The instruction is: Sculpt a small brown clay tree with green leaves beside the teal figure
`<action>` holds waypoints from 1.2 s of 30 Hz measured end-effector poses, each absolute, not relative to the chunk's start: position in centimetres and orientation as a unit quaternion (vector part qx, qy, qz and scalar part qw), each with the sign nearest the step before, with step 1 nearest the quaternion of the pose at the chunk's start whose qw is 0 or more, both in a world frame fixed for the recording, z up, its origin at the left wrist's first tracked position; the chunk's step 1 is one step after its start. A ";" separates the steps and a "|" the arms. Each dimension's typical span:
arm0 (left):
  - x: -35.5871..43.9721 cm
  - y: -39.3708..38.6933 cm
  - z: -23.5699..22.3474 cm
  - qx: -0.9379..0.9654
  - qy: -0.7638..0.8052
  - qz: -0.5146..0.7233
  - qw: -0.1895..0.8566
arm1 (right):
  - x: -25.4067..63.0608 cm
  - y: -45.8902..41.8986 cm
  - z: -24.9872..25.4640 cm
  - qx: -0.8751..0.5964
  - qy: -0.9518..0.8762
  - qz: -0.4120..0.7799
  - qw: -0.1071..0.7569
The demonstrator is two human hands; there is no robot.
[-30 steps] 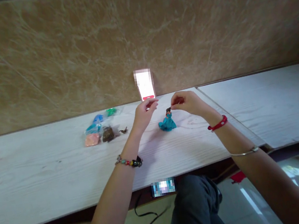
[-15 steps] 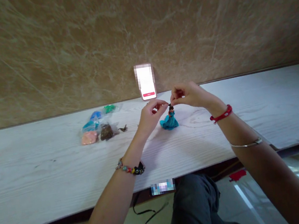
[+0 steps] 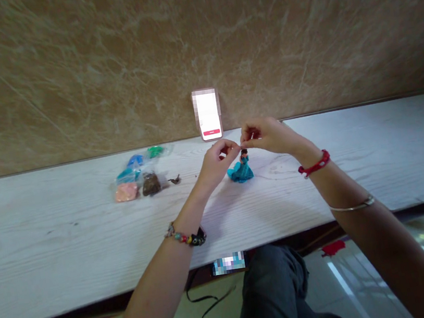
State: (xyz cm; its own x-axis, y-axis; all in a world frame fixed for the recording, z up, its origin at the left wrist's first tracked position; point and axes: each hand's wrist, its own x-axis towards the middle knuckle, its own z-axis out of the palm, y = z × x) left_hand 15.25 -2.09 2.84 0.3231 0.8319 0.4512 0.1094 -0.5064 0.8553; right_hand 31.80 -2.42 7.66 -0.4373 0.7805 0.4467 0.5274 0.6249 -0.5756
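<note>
Towards the white wooden desk's (image 3: pixel 73 268) far edge, a turquoise-gowned, clay-like figurine (image 3: pixel 244 169) stands upright, its spread skirt (image 3: pixel 235 174) apparently steadying it. At its dark-haired head (image 3: pixel 244 153), the left hand (image 3: pixel 218 162) and right hand (image 3: pixel 268 136) meet, each grip pinched narrow; I cannot tell on what. Behind, a pink-framed phone (image 3: pixel 208 112) leans on the brown marbled wall (image 3: pixel 104 63), presumably for viewing.

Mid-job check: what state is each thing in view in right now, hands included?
Figure: upright on the table
Left hand: fingertips pinched at figure's head
Right hand: pinched there too
Bags: filled, lying down; seals unclear
Brown scrap: loose, outside the bags
Phone: propped against the wall, screen lit
Lower screen: lit, blurred
</note>
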 end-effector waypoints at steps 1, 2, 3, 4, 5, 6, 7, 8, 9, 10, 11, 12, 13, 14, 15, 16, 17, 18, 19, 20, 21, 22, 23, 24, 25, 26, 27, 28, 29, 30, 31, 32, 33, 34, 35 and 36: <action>15.2 -2.1 2.8 0.723 0.322 0.482 0.375 | 31.8 -2.5 7.6 -0.394 -0.826 0.185 0.358; 15.2 -2.0 2.8 0.724 0.320 0.482 0.376 | 31.8 -2.6 7.5 -0.391 -0.824 0.194 0.361; 15.2 -2.0 2.8 0.725 0.319 0.480 0.377 | 31.8 -2.7 7.4 -0.387 -0.822 0.206 0.363; 15.2 -2.1 2.8 0.726 0.318 0.477 0.379 | 31.8 -2.9 7.3 -0.384 -0.820 0.220 0.364; 15.2 -2.1 2.8 0.727 0.318 0.473 0.383 | 31.9 -3.1 7.2 -0.381 -0.817 0.233 0.364; 15.2 -2.2 2.9 0.727 0.317 0.468 0.389 | 32.0 -3.4 7.1 -0.380 -0.814 0.243 0.366; 15.2 -2.3 2.9 0.728 0.316 0.462 0.396 | 32.0 -3.6 7.0 -0.381 -0.810 0.250 0.369; 15.3 -2.4 3.0 0.729 0.313 0.456 0.405 | 32.1 -3.9 6.8 -0.382 -0.806 0.255 0.374; 15.3 -2.5 3.0 0.730 0.308 0.450 0.412 | 32.2 -4.2 6.7 -0.382 -0.801 0.260 0.379; 15.4 -2.6 3.1 0.731 0.303 0.447 0.418 | 32.2 -4.4 6.5 -0.381 -0.796 0.266 0.388; 15.4 -2.7 3.1 0.732 0.298 0.445 0.422 | 32.2 -4.6 6.3 -0.377 -0.790 0.272 0.399; 15.5 -2.8 3.1 0.733 0.294 0.444 0.424 | 32.2 -4.7 6.1 -0.374 -0.783 0.276 0.412; 15.5 -2.9 3.1 0.732 0.292 0.444 0.426 | 32.2 -4.7 5.9 -0.375 -0.775 0.276 0.427; 15.5 -2.9 3.0 0.731 0.290 0.445 0.427 | 32.1 -4.8 5.8 -0.381 -0.765 0.271 0.442; 15.5 -2.9 3.0 0.730 0.289 0.447 0.429 | 32.0 -4.9 5.6 -0.392 -0.755 0.259 0.456; 15.5 -2.9 3.0 0.728 0.288 0.449 0.429 | 31.9 -4.9 5.5 -0.409 -0.747 0.239 0.466; 15.6 -2.9 3.0 0.727 0.287 0.452 0.429 | 31.8 -5.0 5.5 -0.430 -0.741 0.212 0.471; 15.6 -2.9 2.9 0.726 0.285 0.456 0.429 | 31.7 -5.2 5.5 -0.452 -0.736 0.182 0.471; 15.6 -2.9 2.9 0.724 0.284 0.460 0.429 | 31.6 -5.4 5.5 -0.471 -0.733 0.150 0.467; 15.6 -2.9 2.9 0.722 0.283 0.463 0.428 | 31.4 -5.6 5.5 -0.488 -0.731 0.121 0.461; 15.6 -2.8 2.9 0.721 0.282 0.467 0.427 | 31.3 -5.8 5.5 -0.500 -0.731 0.097 0.455; 15.6 -2.8 2.9 0.720 0.280 0.471 0.427 | 31.2 -6.1 5.4 -0.507 -0.731 0.080 0.449; 15.6 -2.8 2.9 0.720 0.276 0.474 0.425 | 31.1 -6.3 5.4 -0.509 -0.733 0.067 0.447; 15.5 -2.8 2.9 0.721 0.272 0.477 0.422 | 31.0 -6.6 5.3 -0.508 -0.735 0.059 0.445; 15.5 -2.8 2.9 0.723 0.269 0.479 0.419 | 30.9 -6.8 5.1 -0.508 -0.737 0.053 0.443; 15.5 -2.8 2.9 0.724 0.266 0.481 0.417 | 30.8 -6.9 5.0 -0.507 -0.738 0.047 0.443; 15.5 -2.8 2.9 0.724 0.263 0.483 0.415 | 30.6 -7.1 4.9 -0.508 -0.737 0.043 0.444; 15.4 -2.8 2.9 0.725 0.261 0.484 0.415 | 30.6 -7.1 4.8 -0.509 -0.735 0.040 0.447; 15.4 -2.8 2.9 0.725 0.259 0.485 0.415 | 30.5 -7.2 4.8 -0.510 -0.731 0.040 0.451; 15.4 -2.8 2.9 0.726 0.257 0.484 0.416 | 30.5 -7.1 4.8 -0.512 -0.728 0.043 0.455; 15.4 -2.7 2.9 0.726 0.257 0.482 0.417 | 30.5 -7.1 4.9 -0.513 -0.725 0.048 0.456; 15.4 -2.7 2.9 0.727 0.258 0.480 0.418 | 30.5 -7.0 5.0 -0.514 -0.725 0.055 0.455; 15.4 -2.7 2.8 0.726 0.262 0.479 0.418 | 30.5 -6.8 5.1 -0.515 -0.727 0.062 0.450; 15.4 -2.7 2.8 0.726 0.267 0.478 0.416 | 30.6 -6.6 5.2 -0.516 -0.730 0.068 0.442; 15.4 -2.6 2.8 0.725 0.272 0.478 0.414 | 30.7 -6.4 5.4 -0.516 -0.736 0.073 0.433; 15.5 -2.6 2.8 0.724 0.277 0.479 0.411 | 30.8 -6.2 5.5 -0.515 -0.741 0.078 0.424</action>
State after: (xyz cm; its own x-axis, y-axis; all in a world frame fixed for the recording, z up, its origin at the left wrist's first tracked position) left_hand 15.46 -2.62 2.76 0.3874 0.7953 0.4662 0.0072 -0.5083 0.8612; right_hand 30.78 -6.17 5.51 -0.1107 0.8289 0.5484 0.6971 0.4580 -0.5516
